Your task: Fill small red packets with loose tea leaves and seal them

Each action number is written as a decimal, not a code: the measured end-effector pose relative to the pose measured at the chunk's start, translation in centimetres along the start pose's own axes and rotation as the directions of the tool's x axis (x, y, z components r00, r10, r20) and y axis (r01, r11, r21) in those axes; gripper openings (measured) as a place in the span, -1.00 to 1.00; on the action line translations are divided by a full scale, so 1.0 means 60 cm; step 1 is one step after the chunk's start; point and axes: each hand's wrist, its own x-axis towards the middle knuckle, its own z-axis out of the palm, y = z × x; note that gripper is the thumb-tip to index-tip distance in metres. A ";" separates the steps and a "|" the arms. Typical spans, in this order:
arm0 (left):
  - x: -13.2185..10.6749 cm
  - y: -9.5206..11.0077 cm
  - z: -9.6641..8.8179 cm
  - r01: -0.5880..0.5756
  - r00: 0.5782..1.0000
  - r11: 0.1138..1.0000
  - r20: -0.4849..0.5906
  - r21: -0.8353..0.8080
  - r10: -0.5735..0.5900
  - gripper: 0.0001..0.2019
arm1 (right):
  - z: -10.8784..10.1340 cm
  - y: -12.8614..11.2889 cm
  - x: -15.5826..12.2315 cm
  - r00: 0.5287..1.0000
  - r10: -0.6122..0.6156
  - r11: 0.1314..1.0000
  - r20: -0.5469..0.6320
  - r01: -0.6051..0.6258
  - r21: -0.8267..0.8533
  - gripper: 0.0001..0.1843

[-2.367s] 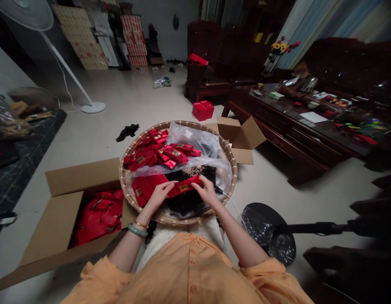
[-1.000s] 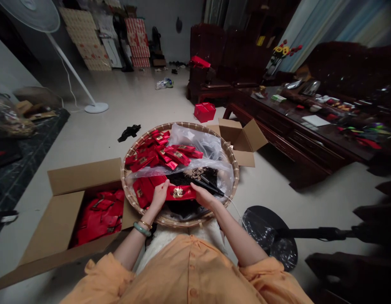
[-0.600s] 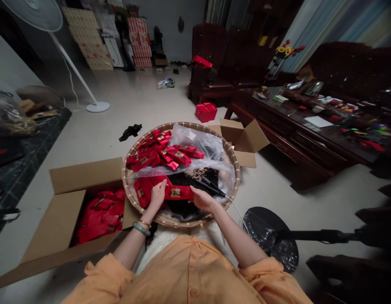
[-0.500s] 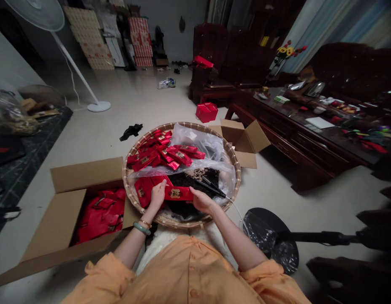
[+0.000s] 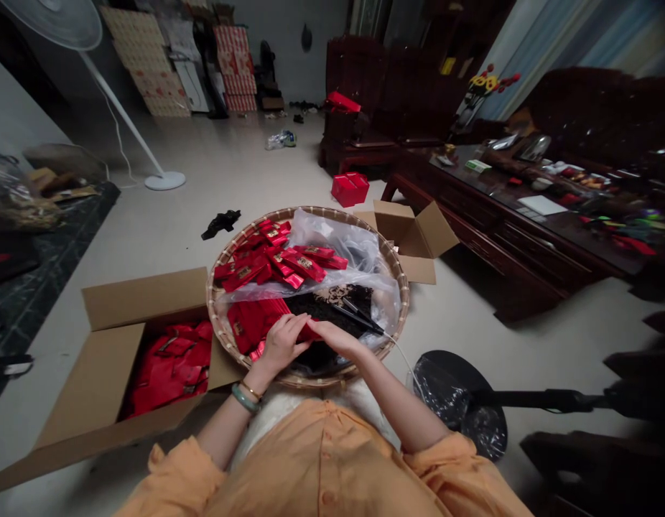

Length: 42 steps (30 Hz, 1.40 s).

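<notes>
Over the near part of a round woven bamboo basket (image 5: 212, 316), my left hand (image 5: 281, 343) and my right hand (image 5: 335, 337) meet at the fingertips. Both are closed around a red packet (image 5: 312, 332), mostly hidden by the fingers. Flat red packets (image 5: 257, 319) lie in the basket beside my left hand. Beyond the hands is dark loose material (image 5: 299, 305), like dried leaves, with a pale heap (image 5: 332, 293) on it. A black tool (image 5: 359, 317) with a white cord rests there. Plumper red packets (image 5: 304, 264) are piled on clear plastic (image 5: 337, 240) at the far side.
An open cardboard box (image 5: 103, 373) of red packets stands left of the basket. Another open box (image 5: 432, 240) is at the far right, near a red box (image 5: 350, 189). A black round base (image 5: 437, 373) stands at right, and a dark wooden table (image 5: 505, 230) beyond.
The red packet was stretched flat between my hands with its label showing. My left hand has moved right and turned over it, bringing the hands together and covering most of it.
</notes>
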 end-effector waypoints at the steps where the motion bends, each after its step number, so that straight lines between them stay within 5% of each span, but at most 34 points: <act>1: 0.000 -0.001 0.002 0.000 1.000 1.000 -0.019 -0.001 0.000 -0.48 | -0.003 -0.003 -0.002 1.000 0.016 1.000 -0.005 -0.016 -0.011 -0.39; 10: 0.007 0.007 0.008 0.059 0.998 0.998 0.010 -0.021 -0.059 -0.42 | -0.002 -0.020 -0.006 0.991 -0.058 0.997 -0.117 0.051 -0.062 -0.42; 15: 0.000 -0.005 0.011 0.084 0.996 0.996 -0.040 -0.022 -0.084 -0.48 | -0.009 -0.036 -0.019 0.981 -0.143 0.961 -0.133 0.105 -0.256 -0.54; 20: 0.002 -0.017 0.004 0.152 0.977 0.988 -0.143 -0.037 -0.156 -0.49 | -0.047 -0.022 -0.022 0.884 -0.201 0.955 -0.422 0.080 -0.287 -0.59; 25: 0.003 -0.019 -0.004 0.202 0.956 0.978 -0.208 -0.050 -0.208 -0.55 | -0.082 0.041 -0.004 0.878 -0.243 0.653 -0.412 -0.166 -0.739 -0.64; 32: 0.004 -0.018 -0.010 0.215 0.947 0.974 -0.229 -0.067 -0.225 -0.57 | -0.090 0.045 0.047 0.919 -0.120 0.315 -0.375 -0.323 -0.893 -0.28; 36: 0.005 -0.016 -0.012 0.220 0.943 0.973 -0.241 -0.062 -0.229 -0.58 | -0.055 0.031 0.080 0.921 -0.033 0.219 -0.387 -0.371 -0.902 -0.19; 42: 0.004 -0.019 -0.012 0.229 0.940 0.972 -0.246 -0.059 -0.237 -0.59 | -0.017 0.028 0.089 0.920 -0.089 0.217 -0.382 -0.356 -0.909 -0.32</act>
